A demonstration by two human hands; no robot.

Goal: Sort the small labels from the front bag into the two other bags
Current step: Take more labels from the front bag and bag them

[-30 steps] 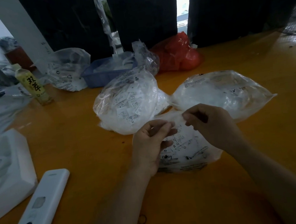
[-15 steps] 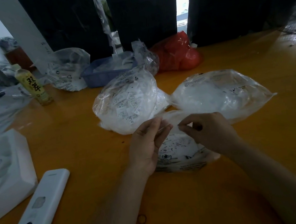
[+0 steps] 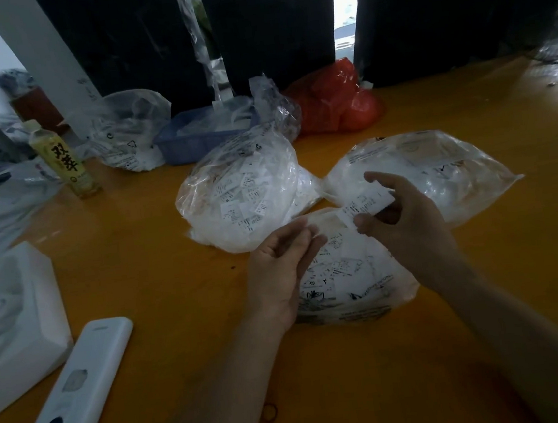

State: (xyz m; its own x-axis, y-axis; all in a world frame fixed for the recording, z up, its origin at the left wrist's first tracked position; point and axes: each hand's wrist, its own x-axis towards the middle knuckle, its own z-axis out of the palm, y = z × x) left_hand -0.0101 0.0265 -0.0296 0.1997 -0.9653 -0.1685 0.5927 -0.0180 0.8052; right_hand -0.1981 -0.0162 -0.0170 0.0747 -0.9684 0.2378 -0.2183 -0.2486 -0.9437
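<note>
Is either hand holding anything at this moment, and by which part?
The right hand pinches a small label by its right end, above the front bag. The left hand touches that bag's mouth; whether it grips cannot be told.
</note>
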